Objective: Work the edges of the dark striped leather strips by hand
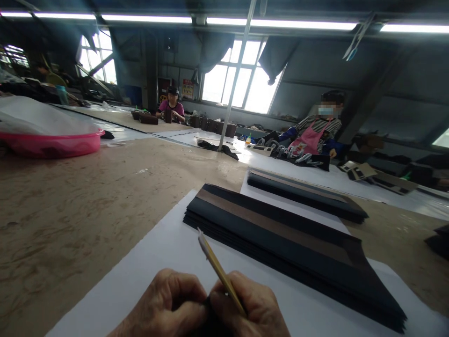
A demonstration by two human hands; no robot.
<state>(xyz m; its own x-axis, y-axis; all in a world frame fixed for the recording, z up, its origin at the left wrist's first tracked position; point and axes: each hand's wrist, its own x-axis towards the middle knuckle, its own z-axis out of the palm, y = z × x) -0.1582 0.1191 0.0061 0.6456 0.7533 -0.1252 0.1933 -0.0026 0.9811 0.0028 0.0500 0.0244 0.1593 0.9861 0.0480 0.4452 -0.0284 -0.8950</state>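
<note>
**Brush in hand at a long factory worktop**

A stack of black sheets point(294, 248), fanned so a brown band shows along its top, lies on a white sheet point(154, 267) just beyond the person's hands, nothing between them. A second stack point(305, 192) sits farther back on another white sheet, and a dark pile point(440, 241) pokes in at the worktop's right edge. A pink basin point(52, 142) lined with clear plastic stands at the far left edge.

At the near edge, the right hand point(250, 306) is closed around a thin yellow stick point(219, 269), probably a brush, which slants up and to the left, its pale tip hanging over the white sheet short of the near stack. The left hand point(166, 304) is curled, touching the right, and the two press on something dark between them; what it is cannot be told.

The worktop point(80, 206) is brown, stained and scuffed. Across it, a person in a pink apron point(315, 135) sits among dark pieces, and another person point(171, 107) works farther off by a row of dark boxes. A thin pole point(231, 93) rises from the worktop toward tube lights under a dark ceiling; large windows glare behind.
</note>
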